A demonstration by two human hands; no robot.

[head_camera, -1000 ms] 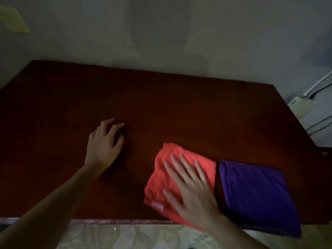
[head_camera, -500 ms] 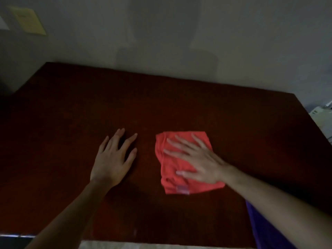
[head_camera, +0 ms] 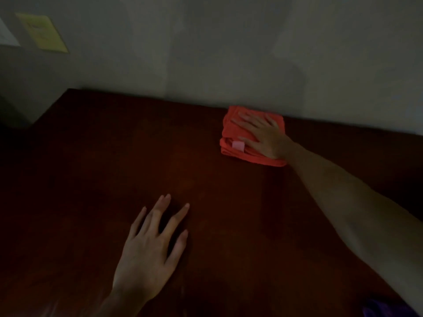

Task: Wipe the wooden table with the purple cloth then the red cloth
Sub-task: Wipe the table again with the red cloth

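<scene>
The folded red cloth (head_camera: 238, 133) lies near the far edge of the dark wooden table (head_camera: 114, 168), close to the wall. My right hand (head_camera: 263, 133) presses flat on top of it, fingers spread, arm stretched out across the table. My left hand (head_camera: 151, 245) rests flat on the bare wood near me, fingers apart, holding nothing. Only a corner of the purple cloth (head_camera: 377, 308) shows at the bottom right, mostly hidden under my right forearm.
A grey wall (head_camera: 206, 53) rises directly behind the table's far edge. A yellow paper (head_camera: 42, 33) hangs on the wall at the upper left. The table's left corner (head_camera: 68, 91) drops off to a dark area.
My right hand has pushed the red cloth from the near middle of the table out to the far edge. The left hand stayed flat in place. The purple cloth has slid almost out of view.
</scene>
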